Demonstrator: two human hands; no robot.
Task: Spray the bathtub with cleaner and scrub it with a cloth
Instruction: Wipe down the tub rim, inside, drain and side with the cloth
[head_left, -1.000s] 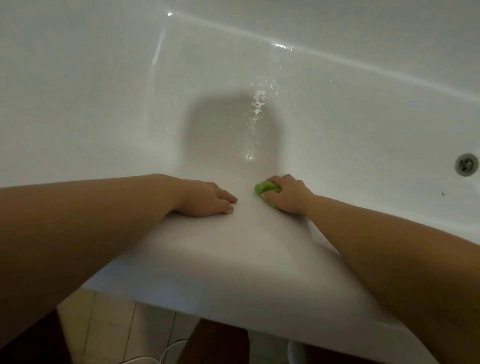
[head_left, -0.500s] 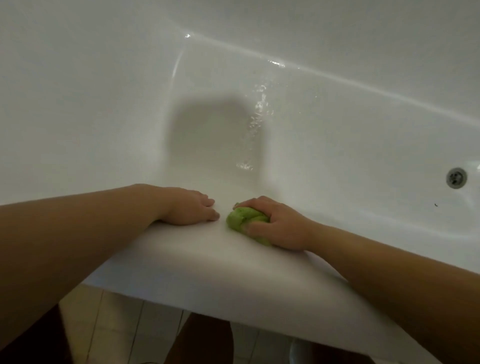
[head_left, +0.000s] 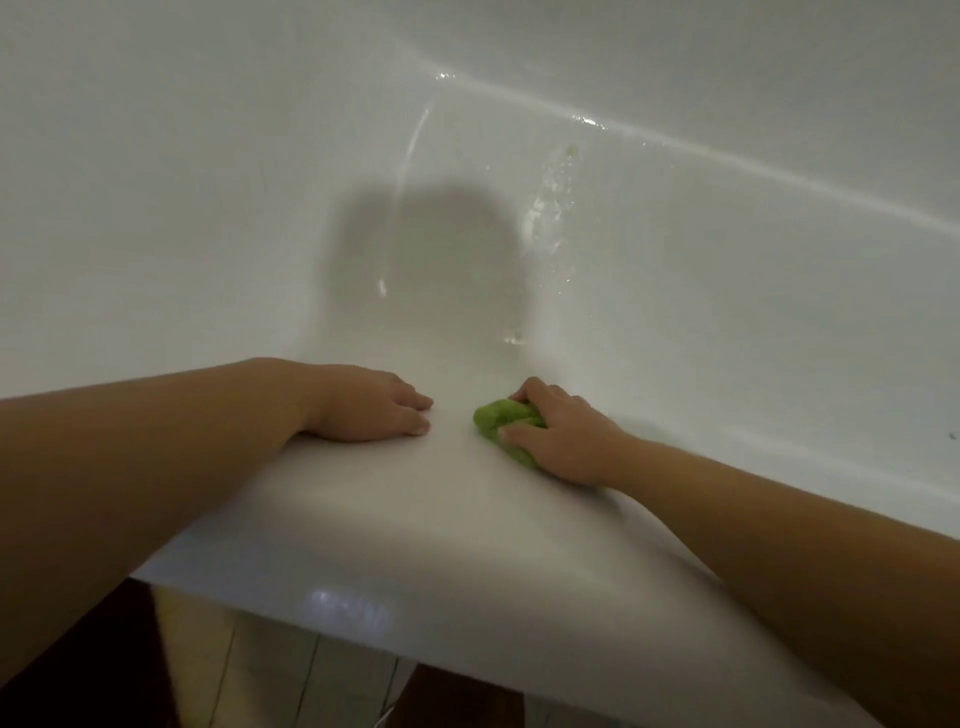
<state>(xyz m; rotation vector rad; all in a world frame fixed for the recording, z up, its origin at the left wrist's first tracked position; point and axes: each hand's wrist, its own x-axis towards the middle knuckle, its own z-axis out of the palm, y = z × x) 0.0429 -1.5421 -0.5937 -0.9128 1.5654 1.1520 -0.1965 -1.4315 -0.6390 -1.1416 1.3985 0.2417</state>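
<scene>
scrub | green cloth (head_left: 501, 418) is bunched in right hand (head_left: 563, 441) fingers on bathtub (head_left: 415, 519) near rim | left hand (head_left: 374, 410) is laid flat for support

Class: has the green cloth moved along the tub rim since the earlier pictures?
Yes. The green cloth slid left: a second ago it lay right of the wet streak's lower end, now roughly below it.

Both bare forearms reach forward over the bathtub rim (head_left: 415, 545). The left hand (head_left: 371, 410) lies flat on that rim — palm down, fingers straight and together. The right hand (head_left: 558, 434), just beside it on the same rim, has fingers and thumb curled round a green cloth (head_left: 496, 415) — wrist bent slightly inward.
</scene>
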